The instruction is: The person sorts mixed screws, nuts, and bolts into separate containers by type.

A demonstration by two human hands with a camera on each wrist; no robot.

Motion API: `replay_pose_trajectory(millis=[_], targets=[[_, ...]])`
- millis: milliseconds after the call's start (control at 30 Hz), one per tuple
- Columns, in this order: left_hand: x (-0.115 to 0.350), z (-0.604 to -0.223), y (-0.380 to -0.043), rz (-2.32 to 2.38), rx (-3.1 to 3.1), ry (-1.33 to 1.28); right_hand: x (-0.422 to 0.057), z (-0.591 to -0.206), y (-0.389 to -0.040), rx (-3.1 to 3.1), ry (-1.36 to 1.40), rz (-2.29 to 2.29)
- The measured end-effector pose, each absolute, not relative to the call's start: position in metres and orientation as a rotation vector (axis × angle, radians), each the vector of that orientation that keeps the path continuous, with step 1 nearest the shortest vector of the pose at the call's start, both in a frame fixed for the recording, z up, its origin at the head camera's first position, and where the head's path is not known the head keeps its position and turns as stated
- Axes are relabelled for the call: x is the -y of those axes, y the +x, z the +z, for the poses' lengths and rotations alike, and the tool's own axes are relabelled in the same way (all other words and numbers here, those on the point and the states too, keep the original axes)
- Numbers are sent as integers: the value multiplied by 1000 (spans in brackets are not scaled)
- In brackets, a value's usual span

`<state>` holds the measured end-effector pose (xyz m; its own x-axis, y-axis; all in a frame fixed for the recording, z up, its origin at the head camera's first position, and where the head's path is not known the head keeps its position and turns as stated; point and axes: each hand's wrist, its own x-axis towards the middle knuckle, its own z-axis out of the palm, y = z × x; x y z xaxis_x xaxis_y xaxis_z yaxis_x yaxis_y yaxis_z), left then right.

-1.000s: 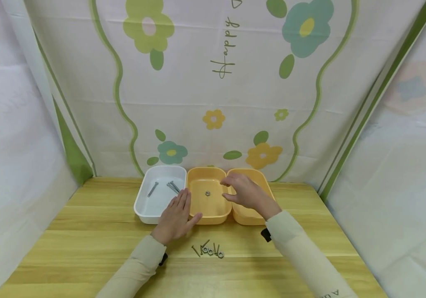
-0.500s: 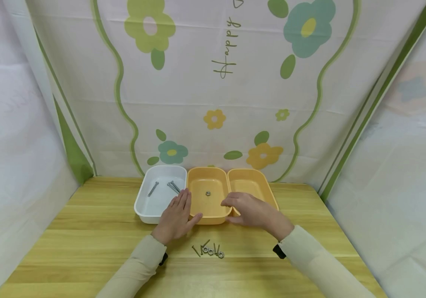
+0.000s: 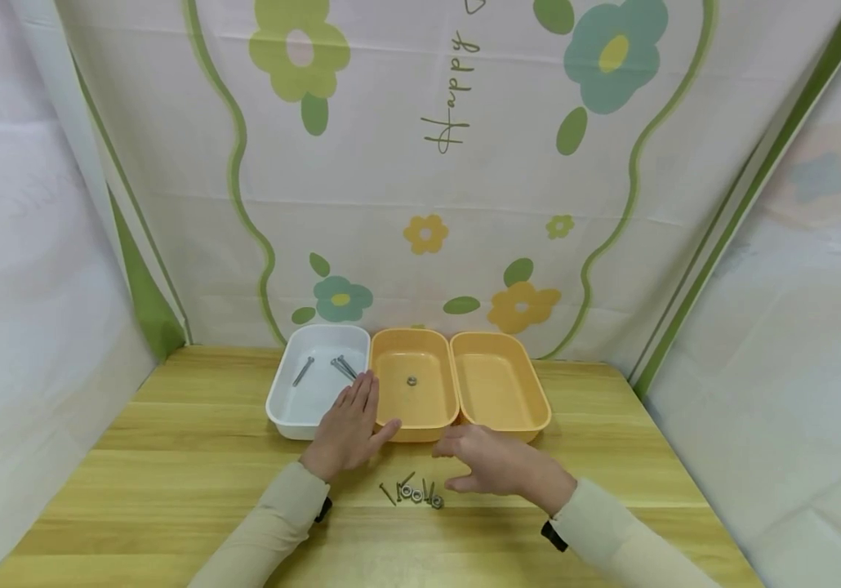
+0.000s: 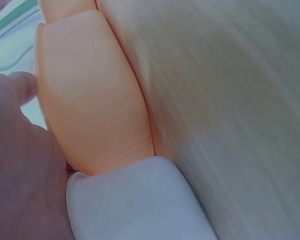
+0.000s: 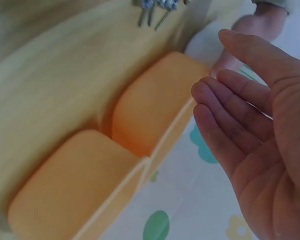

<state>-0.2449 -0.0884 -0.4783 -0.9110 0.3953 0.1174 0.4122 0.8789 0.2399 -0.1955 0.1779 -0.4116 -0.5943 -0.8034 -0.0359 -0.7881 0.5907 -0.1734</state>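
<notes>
My left hand (image 3: 347, 429) lies with straight fingers over the meeting rims of a white box (image 3: 310, 407) and the middle orange box (image 3: 413, 408). In the left wrist view its thumb touches the orange box's rim. My right hand (image 3: 501, 461) hovers in front of the boxes, just right of a small pile. Its fingers are loosely bent, and the right wrist view shows nothing in its palm. Several nuts (image 3: 416, 496) and thin screws (image 3: 387, 493) make up that pile on the wooden table. One nut (image 3: 411, 380) sits inside the middle box.
Several long bolts (image 3: 304, 371) lie in the white box. A second orange box (image 3: 501, 380), with nothing visible inside, stands on the right of the row. Behind the boxes hangs a flowered cloth (image 3: 362, 220); more cloth encloses both sides of the wooden table (image 3: 171, 490).
My right hand has come from above the orange boxes back toward me and down, to beside the pile of nuts and screws. My left hand has stayed in place on the rims.
</notes>
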Motion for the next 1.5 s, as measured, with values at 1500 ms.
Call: replay_pose_trajectory(millis=[1500], targets=[[89, -480, -245, -422, 2951, -655, -176, -460, -196, -2659, -1360, -339]])
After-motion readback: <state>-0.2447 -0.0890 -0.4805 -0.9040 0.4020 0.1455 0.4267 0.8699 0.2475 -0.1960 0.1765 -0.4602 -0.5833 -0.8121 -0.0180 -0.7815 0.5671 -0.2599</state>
